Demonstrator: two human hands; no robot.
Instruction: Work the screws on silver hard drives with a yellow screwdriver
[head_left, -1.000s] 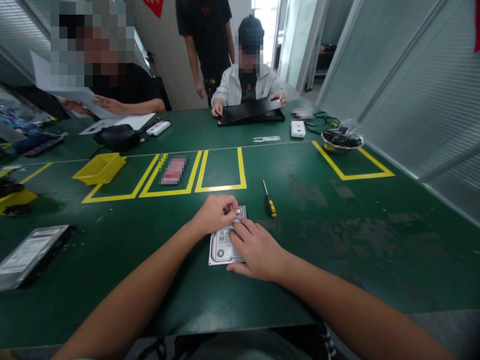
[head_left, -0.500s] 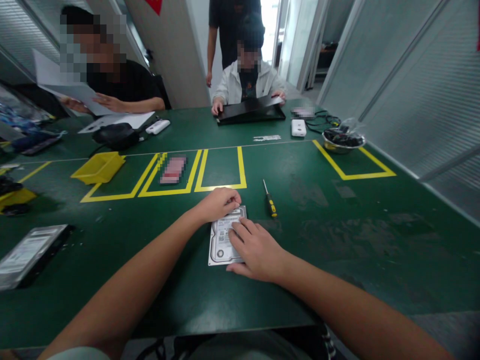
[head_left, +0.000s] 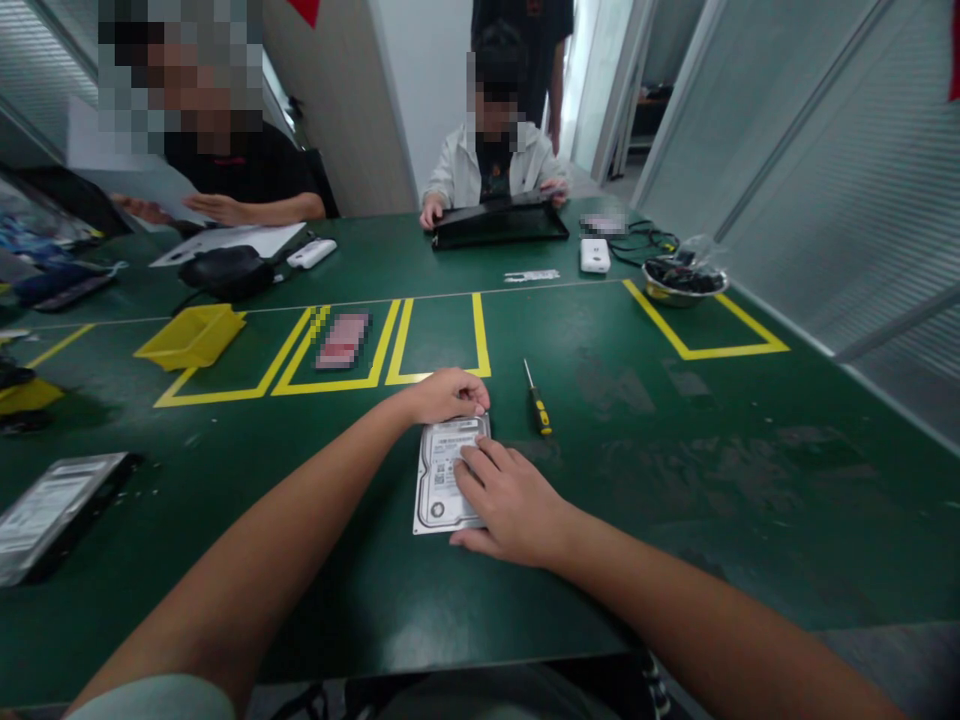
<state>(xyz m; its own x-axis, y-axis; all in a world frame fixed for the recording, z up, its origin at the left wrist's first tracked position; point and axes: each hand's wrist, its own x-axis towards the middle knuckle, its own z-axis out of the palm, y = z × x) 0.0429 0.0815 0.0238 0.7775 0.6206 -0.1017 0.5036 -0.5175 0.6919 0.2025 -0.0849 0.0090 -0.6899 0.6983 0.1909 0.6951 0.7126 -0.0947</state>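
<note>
Hard disk drive [head_left: 442, 478] flat on green table [head_left: 675, 480] at centre of frame, label side up, cover in place. No loosened screws visible beside drive; too small to tell whether any are out. Precision screwdriver [head_left: 537, 398] idle on table just right of drive, untouched by either hand. Judged early in the work: drive closed, tool not taken up.

Right hand [head_left: 510, 500] laid flat on lower right part of drive, fingers [head_left: 480, 462] spread and pressing label, pinning rather than clasping. Left hand [head_left: 448, 394] loosely curled at far edge of drive, fingertips on top corner. Pinched contents, if any, not discernible.

Second drive [head_left: 52, 510] at lower left edge, well apart. Yellow bin [head_left: 191, 335] left of centre, metal bowl [head_left: 679, 280] upper right inside yellow tape outlines.
</note>
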